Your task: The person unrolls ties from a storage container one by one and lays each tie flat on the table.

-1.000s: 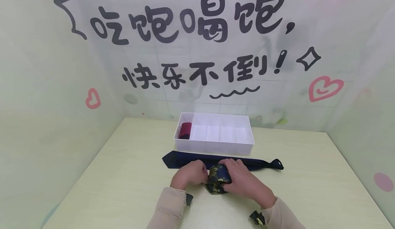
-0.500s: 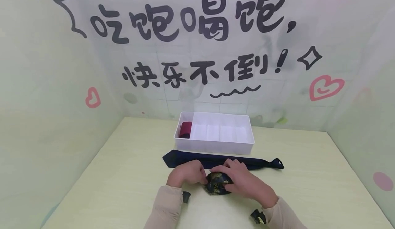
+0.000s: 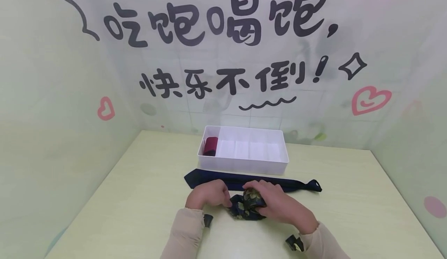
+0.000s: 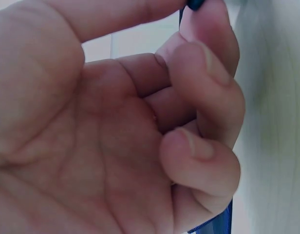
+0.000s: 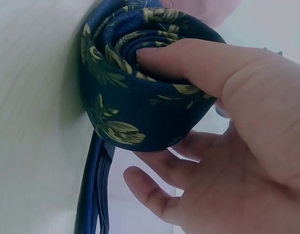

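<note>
A dark navy necktie with yellow-green flowers (image 3: 239,210) is partly wound into a roll at the middle of the table. My right hand (image 3: 281,204) grips the roll; in the right wrist view the thumb is tucked into the coiled layers (image 5: 150,109), with the fingers outside. At the tie's left end, my left hand (image 3: 209,194) pinches the fabric between thumb and forefinger. The left wrist view shows a dark bit of cloth (image 4: 195,4) at those fingertips, the other fingers curled. Just behind both hands, a plain navy necktie (image 3: 200,178) lies flat, partly covered by them.
Behind the ties stands a white divided box (image 3: 244,164). A rolled dark red necktie (image 3: 211,145) sits in its leftmost compartment. A printed curtain (image 3: 223,107) closes off the back and sides of the table (image 3: 139,212).
The flowered roll has first tipped low, then come up again in my right hand, over a loop of tie at its left. My left hand has drifted slightly left. The plain navy tie stays put.
</note>
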Action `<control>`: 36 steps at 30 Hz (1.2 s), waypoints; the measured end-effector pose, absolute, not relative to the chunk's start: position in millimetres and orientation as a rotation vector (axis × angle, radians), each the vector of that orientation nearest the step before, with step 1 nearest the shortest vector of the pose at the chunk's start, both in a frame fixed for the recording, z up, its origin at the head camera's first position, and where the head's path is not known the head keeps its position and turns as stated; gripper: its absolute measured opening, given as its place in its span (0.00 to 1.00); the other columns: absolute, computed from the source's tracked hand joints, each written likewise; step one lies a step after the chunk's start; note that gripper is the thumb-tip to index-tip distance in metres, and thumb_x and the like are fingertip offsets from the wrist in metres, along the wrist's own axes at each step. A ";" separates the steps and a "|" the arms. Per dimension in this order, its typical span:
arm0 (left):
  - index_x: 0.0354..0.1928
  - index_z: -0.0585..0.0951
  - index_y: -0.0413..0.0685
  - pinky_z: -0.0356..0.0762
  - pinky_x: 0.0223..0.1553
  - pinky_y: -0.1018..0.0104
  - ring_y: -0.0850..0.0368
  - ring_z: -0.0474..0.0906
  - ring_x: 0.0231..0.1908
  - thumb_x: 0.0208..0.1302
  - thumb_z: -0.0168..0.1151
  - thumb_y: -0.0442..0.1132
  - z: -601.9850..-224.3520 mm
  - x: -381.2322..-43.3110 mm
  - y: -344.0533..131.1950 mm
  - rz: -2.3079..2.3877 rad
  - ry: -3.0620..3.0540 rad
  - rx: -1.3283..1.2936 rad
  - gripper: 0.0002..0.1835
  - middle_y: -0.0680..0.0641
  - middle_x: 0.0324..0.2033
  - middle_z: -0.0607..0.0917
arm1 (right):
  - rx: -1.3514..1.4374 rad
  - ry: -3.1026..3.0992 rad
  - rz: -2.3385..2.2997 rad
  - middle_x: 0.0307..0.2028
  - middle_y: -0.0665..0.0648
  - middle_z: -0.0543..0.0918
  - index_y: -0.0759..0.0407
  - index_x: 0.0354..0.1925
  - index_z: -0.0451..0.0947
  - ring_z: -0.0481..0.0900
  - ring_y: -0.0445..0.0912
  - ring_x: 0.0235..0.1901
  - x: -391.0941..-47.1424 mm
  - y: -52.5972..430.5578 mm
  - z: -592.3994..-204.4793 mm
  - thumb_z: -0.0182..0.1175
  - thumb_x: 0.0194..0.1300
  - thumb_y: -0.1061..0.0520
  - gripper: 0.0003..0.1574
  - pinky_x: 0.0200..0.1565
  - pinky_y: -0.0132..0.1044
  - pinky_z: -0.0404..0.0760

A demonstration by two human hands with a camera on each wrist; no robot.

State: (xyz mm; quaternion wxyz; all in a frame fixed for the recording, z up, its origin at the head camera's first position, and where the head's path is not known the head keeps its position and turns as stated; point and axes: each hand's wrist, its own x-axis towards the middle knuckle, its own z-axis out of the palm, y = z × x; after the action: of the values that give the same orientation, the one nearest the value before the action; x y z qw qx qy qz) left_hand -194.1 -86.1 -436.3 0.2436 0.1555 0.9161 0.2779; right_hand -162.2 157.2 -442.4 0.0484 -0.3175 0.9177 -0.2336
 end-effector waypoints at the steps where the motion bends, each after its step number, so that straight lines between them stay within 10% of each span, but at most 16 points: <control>1: 0.22 0.83 0.49 0.60 0.24 0.66 0.60 0.65 0.22 0.59 0.72 0.38 -436.7 -194.4 -86.8 0.760 2.505 0.425 0.10 0.57 0.17 0.71 | -0.984 2.803 -0.691 0.51 0.49 0.80 0.43 0.65 0.70 0.77 0.47 0.52 -161.9 158.0 -442.7 0.73 0.58 0.61 0.40 0.48 0.45 0.69; 36: 0.26 0.86 0.49 0.65 0.28 0.68 0.61 0.69 0.26 0.58 0.72 0.39 -439.2 -202.1 -112.3 0.817 2.513 0.386 0.05 0.56 0.21 0.77 | -0.921 2.751 -0.731 0.52 0.49 0.81 0.45 0.56 0.74 0.78 0.47 0.53 -163.8 180.3 -444.1 0.72 0.61 0.60 0.28 0.53 0.56 0.77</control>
State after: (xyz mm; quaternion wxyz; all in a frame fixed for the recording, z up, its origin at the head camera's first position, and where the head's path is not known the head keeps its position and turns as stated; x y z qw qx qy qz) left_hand -202.1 -112.3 -439.2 0.2334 0.1405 0.9151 0.2974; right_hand -163.8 180.3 -444.1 0.0747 -0.3069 0.9170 -0.2437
